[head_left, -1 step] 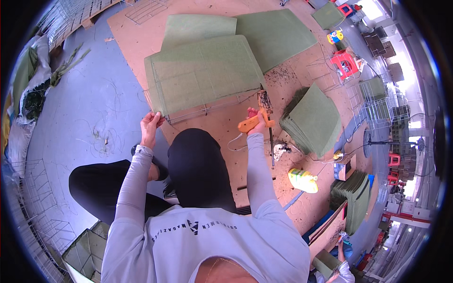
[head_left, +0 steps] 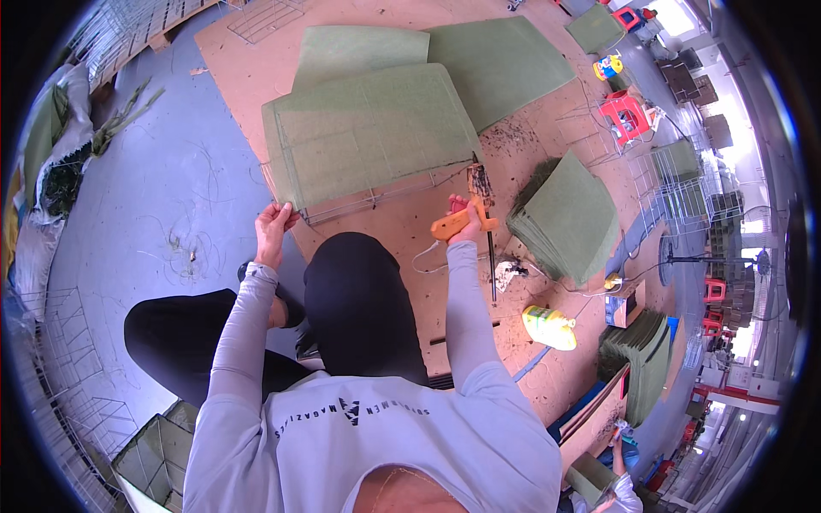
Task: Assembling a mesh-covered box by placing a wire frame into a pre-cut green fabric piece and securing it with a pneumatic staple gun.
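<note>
Between the thumb and fingers of my left hand (head_left: 275,224) is the near left corner of a green sheet (head_left: 372,132), which lies over a wire frame (head_left: 376,198). My right hand (head_left: 466,221) is closed around an orange glue gun (head_left: 449,227) with a pale cord. The gun's nozzle end is dark and hard to make out, close to the sheet's near right corner. A thin dark stick (head_left: 493,274) shows just below the gun. Beyond the framed sheet lie two more green sheets, one pale (head_left: 359,51) and one darker (head_left: 505,73).
A stack of green sheets (head_left: 571,218) stands right of my right hand, with a yellow bottle (head_left: 549,327) nearer me. Dark crumbs (head_left: 513,137) litter the brown board (head_left: 235,60). Farther right are a red stool (head_left: 624,118) and wire racks (head_left: 684,201). Another person (head_left: 620,487) is at lower right.
</note>
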A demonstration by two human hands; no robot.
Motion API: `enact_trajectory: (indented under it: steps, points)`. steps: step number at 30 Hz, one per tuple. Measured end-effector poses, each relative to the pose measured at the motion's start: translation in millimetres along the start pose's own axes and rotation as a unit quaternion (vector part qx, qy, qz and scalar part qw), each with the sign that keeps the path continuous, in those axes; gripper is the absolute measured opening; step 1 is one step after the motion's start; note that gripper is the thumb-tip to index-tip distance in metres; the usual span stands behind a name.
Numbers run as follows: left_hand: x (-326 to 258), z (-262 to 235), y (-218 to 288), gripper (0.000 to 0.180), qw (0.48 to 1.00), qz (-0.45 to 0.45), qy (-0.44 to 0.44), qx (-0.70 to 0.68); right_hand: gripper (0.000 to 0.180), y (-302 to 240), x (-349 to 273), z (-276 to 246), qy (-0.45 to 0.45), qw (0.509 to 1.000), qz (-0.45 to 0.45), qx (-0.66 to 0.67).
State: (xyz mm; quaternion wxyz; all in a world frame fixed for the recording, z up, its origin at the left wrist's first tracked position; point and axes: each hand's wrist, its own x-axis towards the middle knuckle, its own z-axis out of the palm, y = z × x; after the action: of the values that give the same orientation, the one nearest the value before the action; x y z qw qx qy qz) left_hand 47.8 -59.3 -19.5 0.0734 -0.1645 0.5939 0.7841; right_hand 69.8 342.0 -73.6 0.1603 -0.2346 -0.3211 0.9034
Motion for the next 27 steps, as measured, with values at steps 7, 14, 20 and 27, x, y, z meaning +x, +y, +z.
enact_trajectory:
  steps: [7, 14, 20, 27]
  points:
    - [-3.0, 2.0, -3.2, 0.012, 1.0, 0.0, 0.004, -0.008, 0.021, 19.1, -7.8, -12.0, 0.053, 0.996, -0.052, 0.051]
    - [-10.2, 13.1, -13.4, 0.012, 0.998, -0.007, 0.019, -0.061, 0.023, 35.9, -56.2, -6.6, -0.064, 0.994, 0.016, 0.092]
    - [-12.3, 11.7, -10.6, 0.012, 0.996, -0.022, 0.001, -0.087, 0.023, 45.8, -99.4, 10.2, -0.133, 0.983, 0.124, 0.008]
    - [-1.0, -2.0, -6.0, 0.01, 0.999, -0.032, -0.043, -0.008, 0.022, -43.5, -90.0, 67.8, -0.19, 0.969, 0.032, -0.157]
